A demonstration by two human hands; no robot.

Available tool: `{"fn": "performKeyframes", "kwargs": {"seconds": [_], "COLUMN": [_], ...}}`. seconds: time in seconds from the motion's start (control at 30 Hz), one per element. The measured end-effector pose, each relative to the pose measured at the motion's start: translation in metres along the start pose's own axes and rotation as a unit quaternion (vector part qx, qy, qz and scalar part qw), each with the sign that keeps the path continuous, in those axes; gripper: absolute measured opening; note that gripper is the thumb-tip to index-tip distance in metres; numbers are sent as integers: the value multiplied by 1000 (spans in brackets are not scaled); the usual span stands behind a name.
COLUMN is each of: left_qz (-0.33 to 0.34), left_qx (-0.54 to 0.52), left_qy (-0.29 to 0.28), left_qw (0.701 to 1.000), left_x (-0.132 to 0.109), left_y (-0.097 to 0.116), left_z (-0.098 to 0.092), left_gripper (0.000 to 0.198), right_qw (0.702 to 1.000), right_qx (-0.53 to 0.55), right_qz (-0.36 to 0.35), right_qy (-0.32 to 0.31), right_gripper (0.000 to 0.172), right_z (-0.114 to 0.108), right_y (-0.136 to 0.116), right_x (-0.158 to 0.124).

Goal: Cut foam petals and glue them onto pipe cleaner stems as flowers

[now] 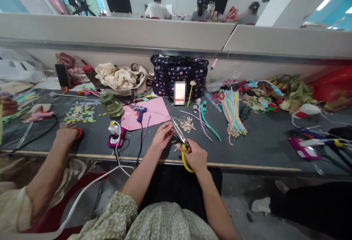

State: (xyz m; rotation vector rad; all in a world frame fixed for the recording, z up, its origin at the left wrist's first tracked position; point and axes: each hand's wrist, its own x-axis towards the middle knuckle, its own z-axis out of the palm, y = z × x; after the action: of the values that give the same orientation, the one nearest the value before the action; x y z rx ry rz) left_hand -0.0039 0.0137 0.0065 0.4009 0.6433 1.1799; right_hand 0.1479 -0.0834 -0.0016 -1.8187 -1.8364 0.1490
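Note:
My right hand (197,155) grips yellow-handled scissors (180,133), their metal blades pointing up and away toward the left. Close beside the blade tips, my left hand (164,135) is pinched, fingertips together; what lies in the pinch is too small to make out. Just past the blades is a small pile of short cream pieces (187,124), and a few more lie under the scissors. Purple and teal fuzzy stems (206,121) rest to the right of that pile.
A blue glue gun (140,113) lies on pink paper (161,110), its cord running toward me. Behind stands a dark patterned bag (189,67). To the right is a bundle of pastel stems (233,115). At left, a co-worker's hand (67,133) holds something red-handled near a green bottle (111,104).

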Motion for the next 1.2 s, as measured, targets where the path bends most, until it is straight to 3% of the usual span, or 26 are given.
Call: {"fn": "performKeyframes", "kwargs": {"seconds": [0.77, 1.07, 1.2], "left_qz": [4, -17, -15], "left_qx": [23, 16, 23], "left_qy": [2, 19, 19], "left_qw": [1000, 1000, 999], "left_x": [-1, -2, -2], "left_y": [-4, -1, 0], "left_z": [2, -1, 0], "left_gripper": [25, 22, 23], "right_qw": [998, 999, 1000], "right_qx": [-63, 13, 6], "right_qz": [-28, 29, 15], "right_qy": [9, 5, -12], "right_gripper": [41, 35, 33], "right_z": [5, 2, -2], "right_y": [3, 5, 4], "right_x": [-1, 2, 2]}}
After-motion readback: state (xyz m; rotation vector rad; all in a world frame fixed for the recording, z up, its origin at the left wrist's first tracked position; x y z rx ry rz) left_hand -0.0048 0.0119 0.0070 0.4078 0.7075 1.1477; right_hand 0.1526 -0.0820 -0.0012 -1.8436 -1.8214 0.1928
